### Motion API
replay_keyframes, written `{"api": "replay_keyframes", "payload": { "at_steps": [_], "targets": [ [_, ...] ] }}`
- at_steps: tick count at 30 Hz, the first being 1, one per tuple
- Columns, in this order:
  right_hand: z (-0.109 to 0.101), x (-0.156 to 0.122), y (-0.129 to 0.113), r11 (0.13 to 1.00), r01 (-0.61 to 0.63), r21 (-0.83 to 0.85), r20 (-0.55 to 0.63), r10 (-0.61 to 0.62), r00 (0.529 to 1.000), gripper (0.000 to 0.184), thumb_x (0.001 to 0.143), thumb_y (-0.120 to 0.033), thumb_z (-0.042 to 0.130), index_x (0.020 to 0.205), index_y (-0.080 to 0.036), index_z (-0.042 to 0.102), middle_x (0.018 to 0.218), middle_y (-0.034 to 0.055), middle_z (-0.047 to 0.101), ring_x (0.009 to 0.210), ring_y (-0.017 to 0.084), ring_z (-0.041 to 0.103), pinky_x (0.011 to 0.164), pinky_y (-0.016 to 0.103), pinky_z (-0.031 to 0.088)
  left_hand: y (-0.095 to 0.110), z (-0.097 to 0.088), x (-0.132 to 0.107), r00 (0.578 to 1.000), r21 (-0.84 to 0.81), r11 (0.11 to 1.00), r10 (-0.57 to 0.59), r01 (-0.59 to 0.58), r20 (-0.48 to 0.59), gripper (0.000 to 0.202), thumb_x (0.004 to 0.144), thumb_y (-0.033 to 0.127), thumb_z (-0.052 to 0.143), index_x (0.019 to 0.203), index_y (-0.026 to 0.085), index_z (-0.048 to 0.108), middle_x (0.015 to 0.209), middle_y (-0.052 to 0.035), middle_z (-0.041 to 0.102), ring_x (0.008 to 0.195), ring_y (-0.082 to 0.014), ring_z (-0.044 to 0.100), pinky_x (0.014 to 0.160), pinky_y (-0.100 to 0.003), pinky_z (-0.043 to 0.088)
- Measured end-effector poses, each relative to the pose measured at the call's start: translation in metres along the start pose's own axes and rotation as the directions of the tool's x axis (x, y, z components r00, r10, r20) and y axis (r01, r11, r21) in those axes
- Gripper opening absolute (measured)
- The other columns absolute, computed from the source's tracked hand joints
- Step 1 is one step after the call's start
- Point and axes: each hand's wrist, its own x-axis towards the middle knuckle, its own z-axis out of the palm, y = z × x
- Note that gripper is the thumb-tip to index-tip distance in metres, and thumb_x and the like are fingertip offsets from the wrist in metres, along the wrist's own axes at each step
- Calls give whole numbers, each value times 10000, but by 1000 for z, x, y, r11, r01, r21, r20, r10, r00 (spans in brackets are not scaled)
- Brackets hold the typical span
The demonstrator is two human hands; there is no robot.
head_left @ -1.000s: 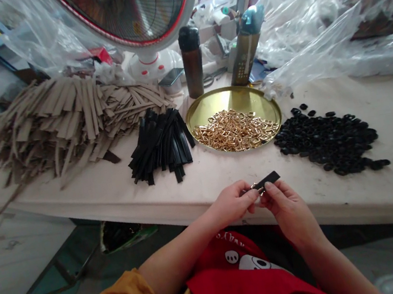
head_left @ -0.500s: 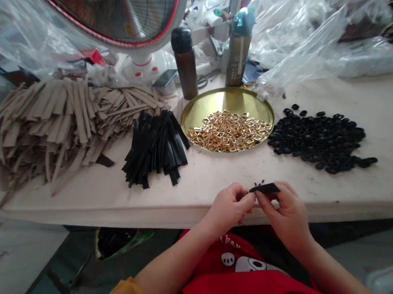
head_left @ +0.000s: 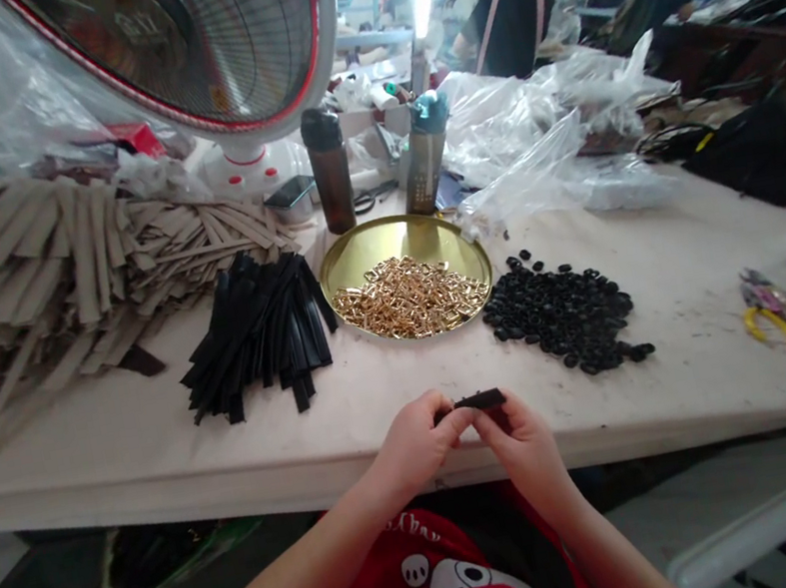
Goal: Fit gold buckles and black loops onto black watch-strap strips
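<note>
My left hand [head_left: 414,444] and my right hand [head_left: 520,442] meet at the table's front edge, both pinching a short black strap piece [head_left: 479,400] held level between the fingertips. Beyond them stands a round gold tray [head_left: 355,250] holding several small gold metal buckles [head_left: 409,296]. A heap of black rings [head_left: 563,310] lies to its right. To the tray's left lies a bundle of black straps [head_left: 259,333], and further left a big pile of tan straps [head_left: 54,268].
A large fan [head_left: 197,45], two bottles [head_left: 329,168] and a phone stand behind the tray. Clear plastic bags [head_left: 549,145] lie at the back right. Pliers [head_left: 773,313] rest at the right edge. Other people work at a far table.
The camera has tilted up and to the right, showing more of the room. My hands stay together on the black strap piece, which has turned from tilted to level.
</note>
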Motion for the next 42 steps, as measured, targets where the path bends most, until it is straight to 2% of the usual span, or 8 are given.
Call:
{"api": "replay_keyframes", "payload": {
  "at_steps": [15, 19, 21, 25, 33, 36, 38, 42],
  "targets": [
    [-5, 4, 0, 963, 220, -158, 147, -197, 969, 112, 849, -255, 456, 814, -201, 547, 725, 8, 556, 653, 144, 508, 591, 255, 407, -10, -2, 22, 989, -230, 965, -99, 122, 110, 380, 687, 510, 580, 628, 171, 421, 434, 68, 450, 364, -58, 362, 380, -178, 272],
    [-21, 19, 5, 921, 294, -256, 288, -218, 933, 159, 851, -219, 409, 814, -197, 562, 755, 27, 565, 688, 155, 524, 615, 264, 418, -11, -3, 21, 995, -261, 961, -72, 87, 69, 403, 696, 454, 599, 944, 151, 501, 495, 74, 496, 391, -75, 416, 389, -182, 317],
    [-42, 40, 11, 873, 283, -396, 243, -198, 950, 173, 837, -242, 423, 905, -191, 574, 805, 41, 585, 703, 164, 537, 633, 274, 427, -9, -4, 19, 993, -246, 968, -27, 56, 117, 448, 727, 402, 573, 1095, 163, 481, 527, 73, 508, 412, -74, 430, 412, -184, 341],
    [-90, 98, 24, 682, 47, -730, -133, -210, 969, 247, 797, -340, 479, 923, -159, 587, 887, 102, 578, 777, 219, 548, 735, 351, 415, -6, -2, 16, 993, -181, 982, -32, 53, 116, 285, 773, 384, 499, 909, 143, 566, 513, 58, 483, 409, -65, 416, 413, -181, 334],
    [-102, 130, 28, 707, 44, -706, -125, -185, 975, 87, 705, -243, 556, 759, -180, 582, 779, 90, 603, 793, 255, 575, 744, 403, 422, -4, 0, 7, 997, -196, 979, -41, 53, 65, 247, 774, 409, 489, 796, 163, 484, 497, 61, 474, 382, -64, 399, 378, -173, 326],
    [-89, 103, 17, 887, 30, -460, -114, -93, 989, 219, 735, -335, 569, 901, -193, 567, 811, 53, 622, 744, 206, 603, 716, 368, 476, 5, -2, 7, 1000, -195, 981, -11, 10, -6, 250, 780, 416, 484, 781, 166, 481, 503, 62, 469, 385, -58, 392, 377, -165, 318],
    [-73, 80, 7, 996, -84, -2, -41, 84, 996, 290, 691, -387, 645, 910, -215, 565, 784, 12, 628, 697, 174, 624, 702, 343, 511, 12, -2, 10, 998, -213, 976, 32, -43, -56, 261, 782, 428, 480, 796, 167, 491, 526, 57, 476, 405, -58, 401, 386, -163, 326],
    [-41, 46, -8, 771, -300, 562, 141, 268, 953, 278, 577, -303, 777, 780, -216, 608, 729, -33, 648, 635, 107, 633, 686, 240, 539, 20, 0, 13, 991, -160, 981, 94, -109, -95, 276, 797, 440, 459, 820, 171, 515, 560, 47, 493, 440, -63, 425, 417, -168, 333]
  ]
}}
